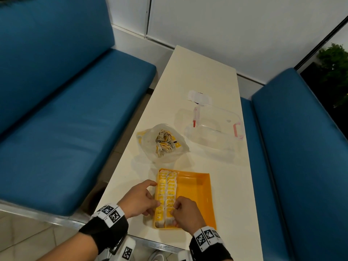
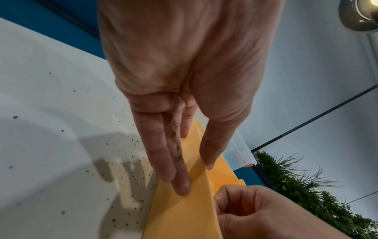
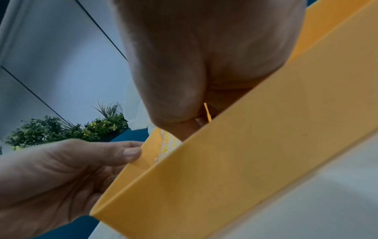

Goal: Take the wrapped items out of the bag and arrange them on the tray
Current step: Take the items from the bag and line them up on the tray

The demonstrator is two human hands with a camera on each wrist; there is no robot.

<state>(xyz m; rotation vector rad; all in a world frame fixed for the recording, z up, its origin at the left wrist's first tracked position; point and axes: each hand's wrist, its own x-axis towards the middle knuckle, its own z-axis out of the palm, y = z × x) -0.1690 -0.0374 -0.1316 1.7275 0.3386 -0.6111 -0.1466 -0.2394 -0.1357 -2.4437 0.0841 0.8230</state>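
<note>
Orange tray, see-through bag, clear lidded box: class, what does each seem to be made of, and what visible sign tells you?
Orange tray: seemingly rigid plastic, smooth matt finish; thin straight walls with crisp corners.
See-through bag: probably thin plastic film; it crumples and the wrapped packets show through.
Clear lidded box: likely hard transparent plastic, glossy; the table shows through, with pink-red clips.

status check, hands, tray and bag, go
Left hand fingers straight against yellow tray outer wall. Right hand pinching a packet in the second row. Bag still holds more packets. Nothing blocking.
</note>
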